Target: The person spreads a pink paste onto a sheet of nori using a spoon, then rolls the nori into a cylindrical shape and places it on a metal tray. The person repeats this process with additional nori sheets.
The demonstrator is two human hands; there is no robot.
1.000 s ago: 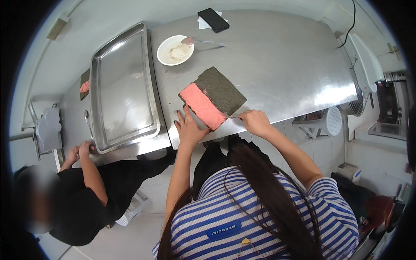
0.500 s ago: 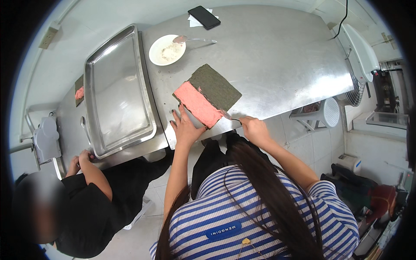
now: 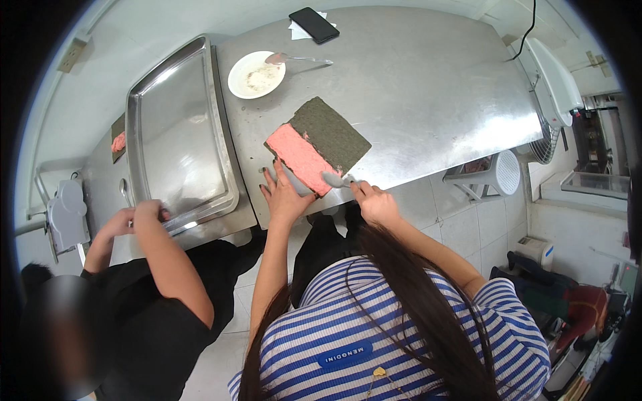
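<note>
A dark seaweed sheet (image 3: 333, 128) lies on the steel table (image 3: 428, 87), its near half covered with a pink paste (image 3: 300, 156). My left hand (image 3: 283, 196) rests flat at the sheet's near left corner, fingers spread. My right hand (image 3: 376, 202) holds a metal spoon (image 3: 334, 179) whose bowl touches the near edge of the pink layer. A white plate (image 3: 255, 74) with pale paste and another spoon (image 3: 297, 59) sits farther back.
A large steel tray (image 3: 175, 130) lies to the left; another person in black holds its near edge with both hands (image 3: 137, 215). A black phone (image 3: 314, 25) lies at the far edge. A white fan (image 3: 550, 83) and a white stool (image 3: 498, 175) stand to the right.
The view has shifted slightly. My right hand with the spoon stays at the near edge of the pink layer, my left hand stays on the sheet's corner.
</note>
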